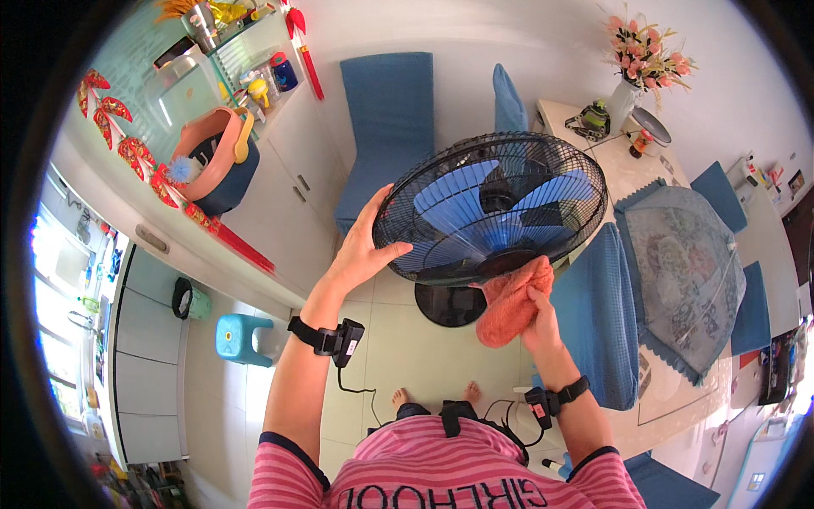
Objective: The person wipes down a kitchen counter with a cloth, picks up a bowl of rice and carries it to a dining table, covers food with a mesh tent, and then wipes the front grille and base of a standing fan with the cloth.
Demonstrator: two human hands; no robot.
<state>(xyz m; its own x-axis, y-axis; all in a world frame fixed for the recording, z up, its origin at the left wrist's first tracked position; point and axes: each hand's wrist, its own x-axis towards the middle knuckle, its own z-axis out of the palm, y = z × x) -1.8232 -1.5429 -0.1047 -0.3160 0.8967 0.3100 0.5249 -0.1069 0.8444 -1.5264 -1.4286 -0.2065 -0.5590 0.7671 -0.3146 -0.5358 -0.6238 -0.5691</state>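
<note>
A standing fan [496, 204] with blue blades and a black wire cage is tilted up in front of me, its round black base [449, 305] on the floor below. My left hand [366, 246] grips the left rim of the cage, thumb in front and the other fingers partly hidden behind. In my right hand [543, 321] is a bunched orange-red cloth [511, 310], pressed against the lower front of the cage near the centre cap. The far side of the cage is hidden from me.
To the right, a dining table [678, 424] carries a grey mesh food cover [687, 276] and a flower vase [626, 102]. Blue-covered chairs [386, 110] stand behind the fan and beside the table. A small blue stool [243, 339] is at left, below a white cabinet [284, 199].
</note>
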